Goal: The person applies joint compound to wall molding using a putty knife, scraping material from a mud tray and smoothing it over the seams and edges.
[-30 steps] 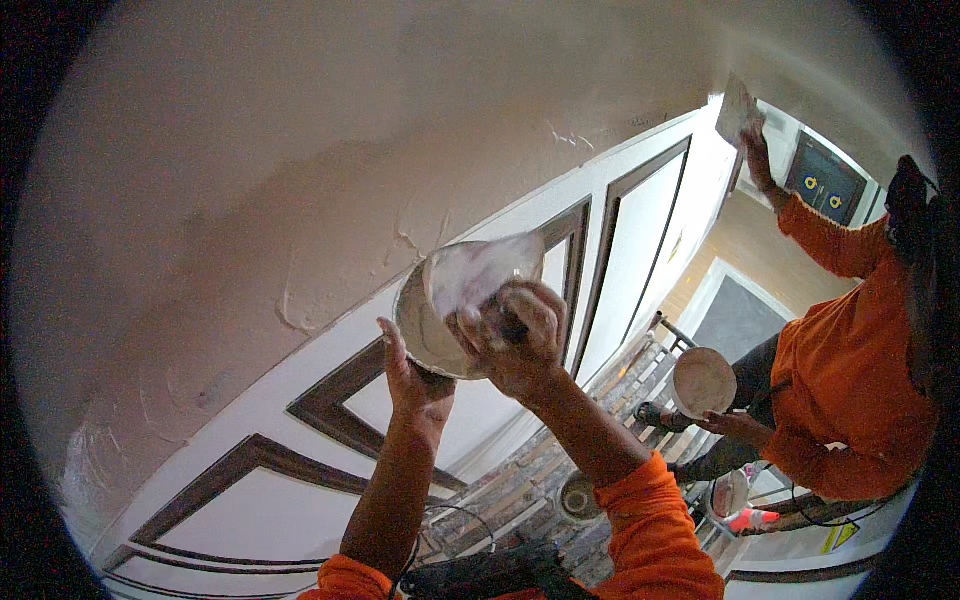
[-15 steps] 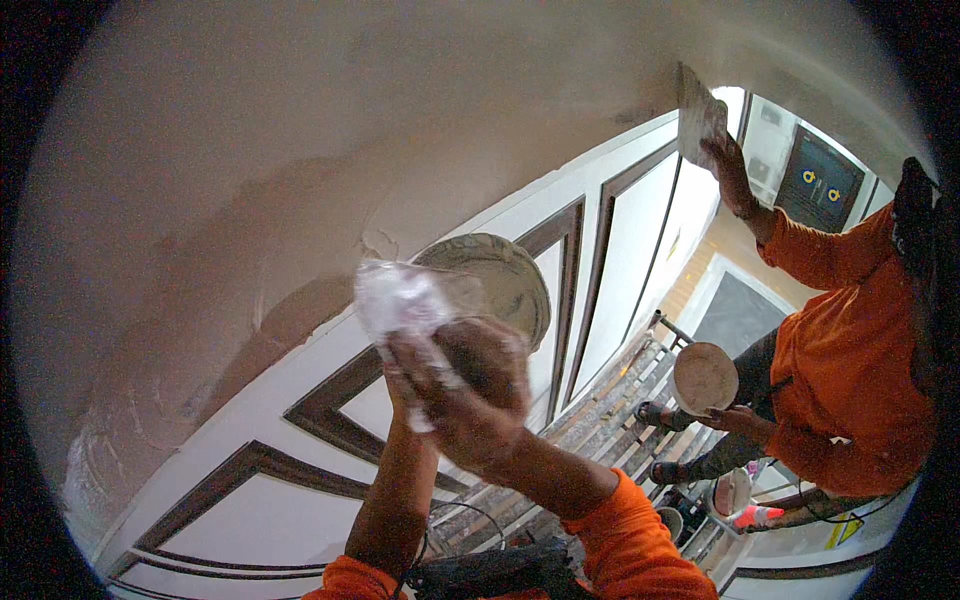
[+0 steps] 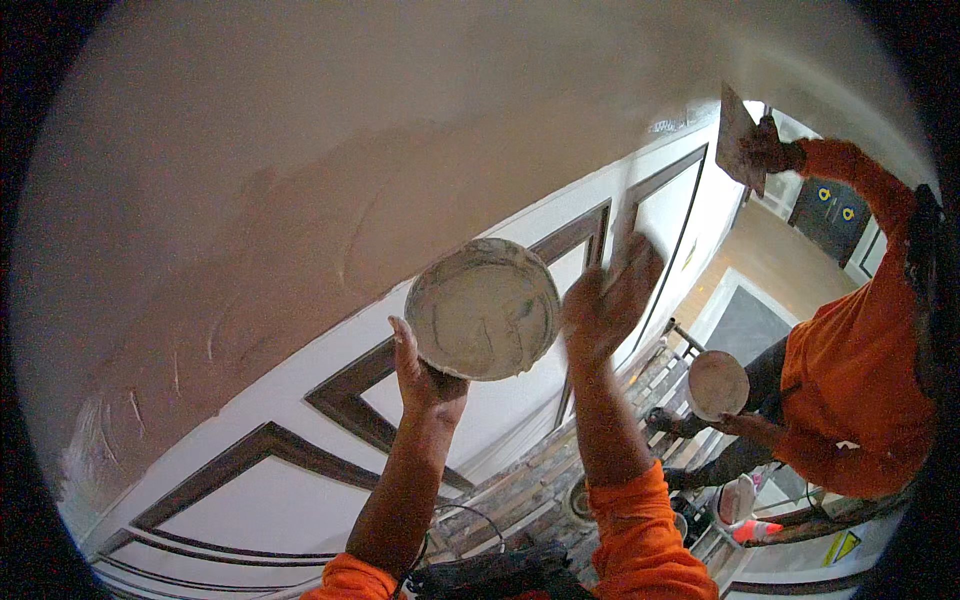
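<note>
My left hand [image 3: 425, 375] is closed under and around the near left side of a round bowl [image 3: 415, 290], thumb up along its outside. Greyish-beige plaster [image 3: 475, 320] lies inside, with smears on the wall and rim. To the right of the bowl, apart from it, my right hand [image 3: 615, 295] is raised and blurred by motion. A flat scraper is in it, its blade [image 3: 622, 190] only a faint pale smear above the fingers.
Beige plaster coats the sloping surface [image 3: 300, 220] above white panels with dark trim [image 3: 370, 395]. At right a co-worker [image 3: 850, 380] in orange holds a flat blade [image 3: 738, 140] up and a round bowl [image 3: 718, 385] low. Below are slatted planks [image 3: 530, 510] and an orange cone [image 3: 757, 531].
My right hand with the scraper has swung from in front of the bowl to its right side. The bowl now shows fully. The co-worker's blade has come away from the surface.
</note>
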`<state>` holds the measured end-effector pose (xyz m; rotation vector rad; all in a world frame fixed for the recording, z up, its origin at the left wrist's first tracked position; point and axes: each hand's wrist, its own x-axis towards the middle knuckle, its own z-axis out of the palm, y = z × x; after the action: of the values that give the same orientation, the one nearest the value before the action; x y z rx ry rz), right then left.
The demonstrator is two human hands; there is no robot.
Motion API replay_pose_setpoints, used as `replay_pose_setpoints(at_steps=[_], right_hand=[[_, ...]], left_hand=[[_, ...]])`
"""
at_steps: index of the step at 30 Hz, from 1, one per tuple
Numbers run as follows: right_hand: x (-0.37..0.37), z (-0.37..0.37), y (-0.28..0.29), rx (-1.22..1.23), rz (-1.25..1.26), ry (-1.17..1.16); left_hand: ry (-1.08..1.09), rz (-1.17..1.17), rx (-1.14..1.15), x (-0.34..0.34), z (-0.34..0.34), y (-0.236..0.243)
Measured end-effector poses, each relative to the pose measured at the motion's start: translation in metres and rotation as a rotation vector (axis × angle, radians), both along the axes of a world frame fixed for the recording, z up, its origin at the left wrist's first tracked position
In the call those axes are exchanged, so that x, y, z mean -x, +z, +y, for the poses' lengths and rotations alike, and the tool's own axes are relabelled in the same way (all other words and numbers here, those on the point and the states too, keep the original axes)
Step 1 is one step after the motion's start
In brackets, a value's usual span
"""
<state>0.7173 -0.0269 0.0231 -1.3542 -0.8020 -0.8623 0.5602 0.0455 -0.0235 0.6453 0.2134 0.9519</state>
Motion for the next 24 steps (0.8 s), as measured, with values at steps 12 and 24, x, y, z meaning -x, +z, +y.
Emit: replay_pose_setpoints(at_steps=[12, 24], right_hand=[[0.177, -0.005, -0.009, -0.072, -0.279, 0.408], [0.200, 0.017, -0.025, -0.008, -0.138, 0.377]], left_hand=[[-0.329, -0.392, 0.103, 0.071, 0.014, -0.010], [-0.041, -0.095, 0.017, 0.137, -0.007, -0.011]])
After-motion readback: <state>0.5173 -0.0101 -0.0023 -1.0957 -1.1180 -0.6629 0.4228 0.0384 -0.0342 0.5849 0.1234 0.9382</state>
